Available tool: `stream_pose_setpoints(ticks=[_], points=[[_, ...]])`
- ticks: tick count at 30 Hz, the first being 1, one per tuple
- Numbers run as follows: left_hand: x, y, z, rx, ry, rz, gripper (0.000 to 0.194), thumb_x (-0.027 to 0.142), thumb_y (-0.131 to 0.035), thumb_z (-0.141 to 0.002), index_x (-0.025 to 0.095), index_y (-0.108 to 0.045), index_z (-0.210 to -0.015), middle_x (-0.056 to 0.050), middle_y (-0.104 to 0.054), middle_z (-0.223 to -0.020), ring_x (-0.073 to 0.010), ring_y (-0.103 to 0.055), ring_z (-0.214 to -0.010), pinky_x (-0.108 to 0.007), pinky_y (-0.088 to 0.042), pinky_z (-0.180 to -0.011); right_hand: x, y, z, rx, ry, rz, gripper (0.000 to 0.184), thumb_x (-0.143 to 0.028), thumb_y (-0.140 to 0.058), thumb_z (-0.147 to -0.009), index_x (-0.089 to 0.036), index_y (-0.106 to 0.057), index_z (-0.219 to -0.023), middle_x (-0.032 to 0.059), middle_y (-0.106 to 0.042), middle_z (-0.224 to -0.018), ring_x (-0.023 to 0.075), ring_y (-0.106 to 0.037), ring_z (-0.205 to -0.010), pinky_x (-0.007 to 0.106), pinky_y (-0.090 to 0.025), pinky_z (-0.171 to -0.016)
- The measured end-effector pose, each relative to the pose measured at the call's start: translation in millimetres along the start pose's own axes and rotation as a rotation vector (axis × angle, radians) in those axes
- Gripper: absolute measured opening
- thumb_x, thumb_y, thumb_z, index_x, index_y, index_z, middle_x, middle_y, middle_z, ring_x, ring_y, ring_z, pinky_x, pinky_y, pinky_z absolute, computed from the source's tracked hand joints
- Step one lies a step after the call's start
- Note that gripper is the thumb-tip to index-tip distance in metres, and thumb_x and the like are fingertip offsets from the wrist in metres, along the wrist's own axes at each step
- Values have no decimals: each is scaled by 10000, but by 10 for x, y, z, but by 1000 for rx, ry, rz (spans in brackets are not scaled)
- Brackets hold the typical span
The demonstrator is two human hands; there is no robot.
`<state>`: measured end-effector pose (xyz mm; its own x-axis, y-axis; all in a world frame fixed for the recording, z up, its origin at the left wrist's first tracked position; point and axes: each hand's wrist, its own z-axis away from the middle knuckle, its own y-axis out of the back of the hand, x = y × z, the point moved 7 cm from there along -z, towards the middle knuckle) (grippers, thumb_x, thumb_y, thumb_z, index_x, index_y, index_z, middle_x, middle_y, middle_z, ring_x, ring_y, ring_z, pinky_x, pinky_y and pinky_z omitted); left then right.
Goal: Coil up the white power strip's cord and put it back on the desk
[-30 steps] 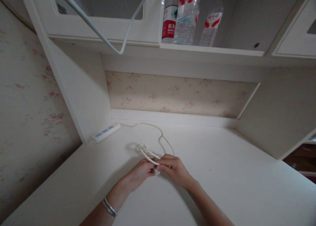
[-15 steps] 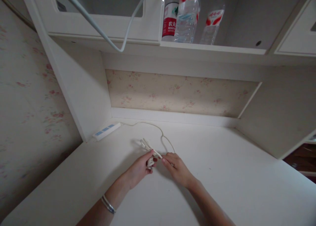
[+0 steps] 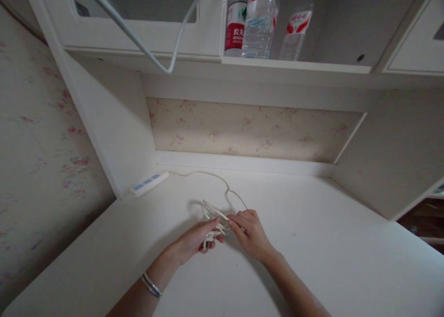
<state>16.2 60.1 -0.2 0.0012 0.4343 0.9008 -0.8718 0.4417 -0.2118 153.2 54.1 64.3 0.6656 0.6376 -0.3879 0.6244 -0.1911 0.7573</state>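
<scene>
My left hand [image 3: 199,237] is closed around a gathered white power cord [image 3: 212,209], whose loops stick out past the thumb. What looks like the plug end shows pale below those fingers. Close on its right, my right hand [image 3: 250,233] pinches the same cord between thumb and fingers. From behind the right hand the cord curves back over the desk to a white power strip [image 3: 151,185] with blue socket faces, lying at the back left. Parts of the bundle are hidden by my fingers.
Both hands are above a white desk [image 3: 301,261]. A cabinet overhangs it, with a bottle with a red label [image 3: 235,30] and clear bottles [image 3: 258,28] on its open shelf. A thick pale cable [image 3: 138,42] hangs in front at upper left. Side panels [image 3: 111,123] flank the desk.
The cord loops between my hands have opened wider and moved slightly right and down. My left hand has turned a little and lowered; the right hand stays almost in place.
</scene>
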Motion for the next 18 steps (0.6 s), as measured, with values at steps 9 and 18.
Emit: stream_pose_setpoints(ticks=[9, 18], points=[[15, 48, -13, 65, -28, -66, 547, 656, -450, -762, 143, -615, -859, -27, -599, -694, -68, -429, -490, -200, -189, -446, -259, -70, 40, -106, 149, 87, 275, -277, -416, -939, -252, -582, -1157, 42, -634, -849, 151, -540, -791, 362, -283, -853], [155, 214, -6, 196, -183, -34, 410, 538, -526, -760, 143, -607, -835, 13, -538, -604, -32, -298, -394, -206, -90, -409, 57, 1, 15, -80, 55, 143, 286, -378, -441, -924, -223, -622, -766, 13, -649, -718, 152, -572, -755, 441, -207, -1003]])
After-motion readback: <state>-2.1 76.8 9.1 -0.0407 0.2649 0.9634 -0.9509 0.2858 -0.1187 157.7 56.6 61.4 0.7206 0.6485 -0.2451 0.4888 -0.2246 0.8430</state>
